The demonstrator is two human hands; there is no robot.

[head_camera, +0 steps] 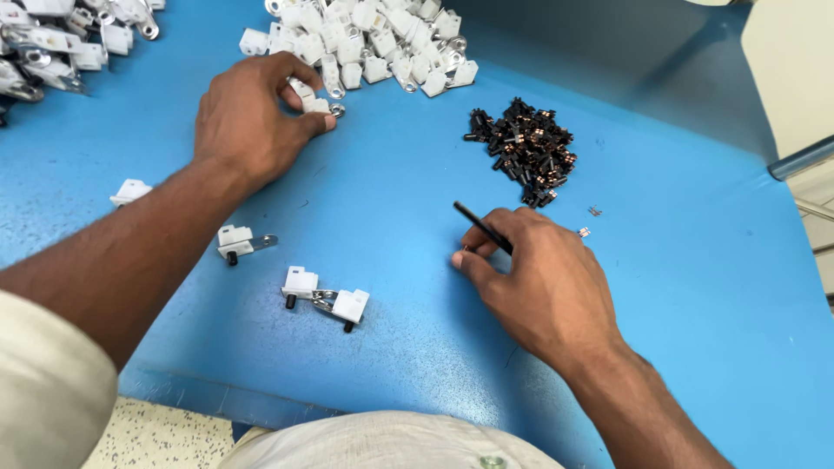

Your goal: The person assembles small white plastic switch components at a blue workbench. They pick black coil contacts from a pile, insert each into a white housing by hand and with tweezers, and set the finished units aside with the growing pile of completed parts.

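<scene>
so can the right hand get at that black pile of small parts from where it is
Probably yes. The right hand, pinching a thin black rod, rests on the blue table just below the pile of black parts, with only bare surface between them.

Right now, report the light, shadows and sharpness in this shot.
Head view: bright, even light on the blue table; soft shadows under the left hand and right hand; white parts pile nearly washed out; black parts pile sharp; edges bow slightly.

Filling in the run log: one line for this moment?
left hand: pinching white plastic part | right hand: holding thin black rod | blue table
</scene>
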